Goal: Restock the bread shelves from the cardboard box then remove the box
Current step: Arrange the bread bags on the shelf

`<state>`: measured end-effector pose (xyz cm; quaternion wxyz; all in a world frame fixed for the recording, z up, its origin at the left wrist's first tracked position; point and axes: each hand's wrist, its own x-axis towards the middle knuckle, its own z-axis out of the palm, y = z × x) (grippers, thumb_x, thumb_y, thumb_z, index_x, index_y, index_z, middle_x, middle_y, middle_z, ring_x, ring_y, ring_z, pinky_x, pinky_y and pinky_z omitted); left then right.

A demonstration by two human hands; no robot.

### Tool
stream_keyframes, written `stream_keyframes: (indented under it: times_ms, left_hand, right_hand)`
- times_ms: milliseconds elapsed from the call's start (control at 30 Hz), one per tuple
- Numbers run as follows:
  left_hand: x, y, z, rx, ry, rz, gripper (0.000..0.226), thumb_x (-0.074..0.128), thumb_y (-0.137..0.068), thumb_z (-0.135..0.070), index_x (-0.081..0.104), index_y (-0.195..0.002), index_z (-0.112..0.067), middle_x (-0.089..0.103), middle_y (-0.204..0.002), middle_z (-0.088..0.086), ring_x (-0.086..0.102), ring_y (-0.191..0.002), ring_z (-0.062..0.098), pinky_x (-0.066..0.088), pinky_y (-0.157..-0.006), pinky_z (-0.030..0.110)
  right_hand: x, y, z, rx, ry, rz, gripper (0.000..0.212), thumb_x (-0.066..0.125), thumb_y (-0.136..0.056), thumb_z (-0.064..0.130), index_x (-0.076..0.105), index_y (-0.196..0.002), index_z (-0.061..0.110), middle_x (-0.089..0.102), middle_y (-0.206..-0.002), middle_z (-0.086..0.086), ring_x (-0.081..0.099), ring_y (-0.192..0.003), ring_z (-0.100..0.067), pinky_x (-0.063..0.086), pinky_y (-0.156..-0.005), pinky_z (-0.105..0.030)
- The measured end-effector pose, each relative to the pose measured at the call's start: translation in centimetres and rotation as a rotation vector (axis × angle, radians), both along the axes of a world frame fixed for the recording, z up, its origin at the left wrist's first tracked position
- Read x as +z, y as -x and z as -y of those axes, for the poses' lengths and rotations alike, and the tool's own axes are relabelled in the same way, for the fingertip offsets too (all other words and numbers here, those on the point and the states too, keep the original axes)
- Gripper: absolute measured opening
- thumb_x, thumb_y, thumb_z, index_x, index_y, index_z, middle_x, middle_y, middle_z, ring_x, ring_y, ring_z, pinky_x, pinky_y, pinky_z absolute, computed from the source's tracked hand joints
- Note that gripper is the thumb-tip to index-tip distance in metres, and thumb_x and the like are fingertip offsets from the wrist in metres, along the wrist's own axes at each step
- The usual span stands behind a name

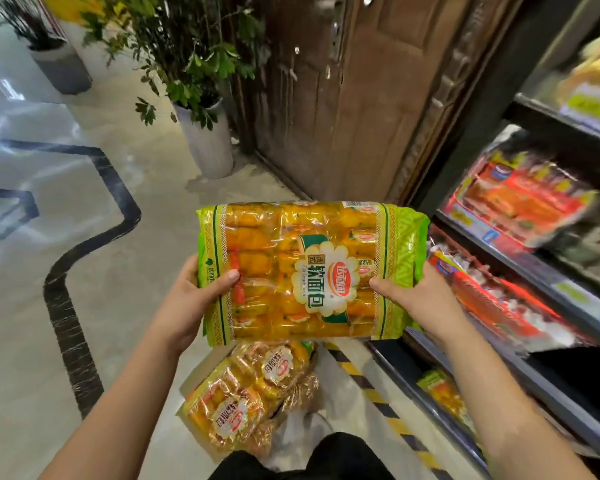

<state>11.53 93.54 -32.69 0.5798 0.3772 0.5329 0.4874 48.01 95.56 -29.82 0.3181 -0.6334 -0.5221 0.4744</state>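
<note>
A large green-and-yellow bag of bread (305, 268) is held flat in front of me at chest height. My left hand (198, 299) grips its left end and my right hand (413, 299) grips its right end, thumbs on top. Below it, on the floor, the cardboard box (201, 372) shows only a strip of its wall, with more bread bags (250, 400) lying in it. The dark shelves (520, 258) stand to the right of the held bag, with red-packed bread (520, 199) on the upper levels and one green-yellow bag (444, 393) on the lowest shelf.
A brown wooden door (354, 98) stands straight ahead. A potted plant in a white pot (208, 140) is left of it, another pot (59, 67) at far left. Yellow-black hazard tape (371, 386) runs along the floor by the shelf base. My dark-clad knees (312, 459) are at the bottom.
</note>
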Motion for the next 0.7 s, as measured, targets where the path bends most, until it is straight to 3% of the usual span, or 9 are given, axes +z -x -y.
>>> stream_keyframes:
  times_ms: [100, 200, 300, 400, 500, 600, 700]
  left_hand:
    - [0.0, -0.9, -0.9, -0.151, -0.023, 0.014, 0.072, 0.084, -0.078, -0.033, 0.053, -0.142, -0.027, 0.07, -0.131, 0.005, 0.069, -0.118, 0.028, 0.053, -0.101, 0.056]
    - [-0.3, -2.2, -1.3, -0.305, -0.04, 0.013, 0.068, 0.081, -0.081, -0.031, 0.053, -0.142, -0.025, 0.07, -0.132, 0.006, 0.068, -0.12, 0.028, 0.054, -0.1, 0.052]
    - [-0.6, -4.5, -0.9, -0.43, -0.035, 0.019, 0.065, 0.083, -0.083, -0.031, 0.054, -0.141, -0.021, 0.071, -0.129, 0.006, 0.07, -0.117, 0.027, 0.059, -0.093, 0.044]
    - [-0.4, -8.1, 0.6, -0.559, -0.016, 0.042, 0.055, 0.074, -0.089, -0.021, 0.053, -0.14, -0.017, 0.073, -0.125, 0.006, 0.073, -0.111, 0.026, 0.062, -0.082, 0.034]
    - [-0.5, -12.1, 2.4, -0.701, 0.01, 0.045, 0.061, 0.078, -0.089, -0.027, 0.051, -0.143, -0.021, 0.072, -0.127, 0.006, 0.072, -0.113, 0.027, 0.062, -0.087, 0.042]
    - [-0.5, -15.8, 4.8, -0.804, 0.019, 0.041, 0.078, 0.088, -0.072, -0.046, 0.054, -0.141, -0.027, 0.071, -0.13, 0.005, 0.07, -0.116, 0.03, 0.056, -0.098, 0.053]
    - [-0.7, -19.5, 7.7, -0.875, 0.015, 0.025, 0.073, 0.088, -0.075, -0.044, 0.056, -0.139, -0.03, 0.072, -0.127, 0.004, 0.072, -0.114, 0.028, 0.055, -0.098, 0.053]
  right_hand:
    - [0.8, -0.6, 4.4, -0.126, -0.041, 0.008, 0.046, 0.086, -0.079, 0.032, 0.068, -0.121, 0.032, 0.077, -0.107, 0.018, 0.072, -0.094, 0.004, 0.057, -0.081, -0.02]
    - [0.8, -1.1, 9.5, -0.27, -0.048, 0.001, 0.045, 0.086, -0.081, 0.035, 0.066, -0.12, 0.04, 0.076, -0.112, 0.018, 0.072, -0.101, 0.0, 0.055, -0.086, -0.03]
    - [0.9, -1.6, 14.4, -0.41, -0.067, 0.004, 0.039, 0.084, -0.083, 0.033, 0.067, -0.117, 0.042, 0.076, -0.11, 0.019, 0.072, -0.096, 0.002, 0.055, -0.083, -0.027]
    - [1.2, -2.7, 19.7, -0.562, -0.028, 0.032, 0.041, 0.086, -0.08, 0.041, 0.068, -0.117, 0.042, 0.077, -0.112, 0.014, 0.074, -0.102, -0.008, 0.059, -0.092, -0.043]
    - [1.6, -4.5, 25.1, -0.691, 0.002, 0.047, 0.043, 0.086, -0.078, 0.045, 0.069, -0.117, 0.041, 0.077, -0.111, 0.012, 0.074, -0.102, -0.012, 0.058, -0.096, -0.05]
    - [1.8, -6.0, 30.3, -0.817, 0.019, 0.025, 0.044, 0.085, -0.078, 0.044, 0.067, -0.118, 0.039, 0.078, -0.111, 0.01, 0.074, -0.101, -0.014, 0.059, -0.091, -0.046]
    - [1.5, -7.7, 35.3, -0.903, 0.004, -0.006, 0.036, 0.084, -0.081, 0.036, 0.067, -0.114, 0.038, 0.078, -0.108, 0.009, 0.075, -0.099, -0.014, 0.059, -0.09, -0.045]
